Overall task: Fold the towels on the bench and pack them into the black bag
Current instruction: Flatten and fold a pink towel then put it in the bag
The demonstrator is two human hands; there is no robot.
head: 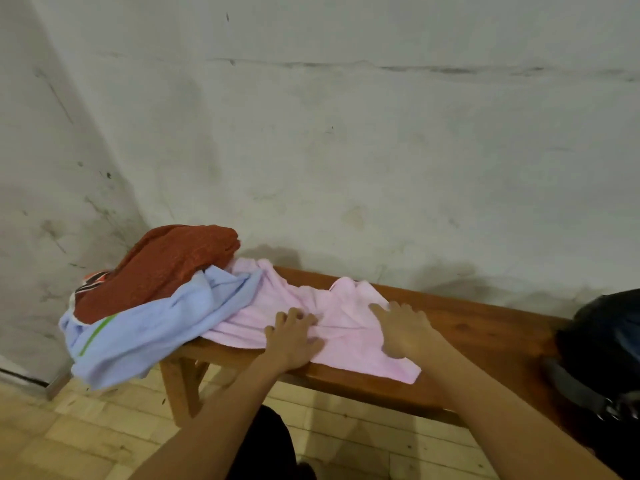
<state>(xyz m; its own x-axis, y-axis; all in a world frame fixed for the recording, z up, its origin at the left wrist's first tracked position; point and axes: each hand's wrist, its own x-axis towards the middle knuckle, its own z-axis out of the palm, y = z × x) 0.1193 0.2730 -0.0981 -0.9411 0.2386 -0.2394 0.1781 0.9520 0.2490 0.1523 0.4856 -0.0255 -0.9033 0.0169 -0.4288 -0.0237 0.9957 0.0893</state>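
Note:
A pink towel (pixel 346 327) lies crumpled across the middle of the wooden bench (pixel 485 327). My left hand (pixel 294 337) rests on its near left part, fingers curled into the cloth. My right hand (pixel 405 330) lies flat on its right part, fingers spread. At the bench's left end a light blue towel (pixel 145 327) hangs over the edge, with a rust-red towel (pixel 166 265) heaped on top of it. The black bag (pixel 602 344) sits at the bench's right end, partly out of frame.
A stained white wall (pixel 346 133) runs right behind the bench. Pale wooden flooring (pixel 86 438) lies below. A striped orange and black cloth (pixel 93 280) peeks out beside the red towel. My dark trouser leg (pixel 270 441) shows under my left arm.

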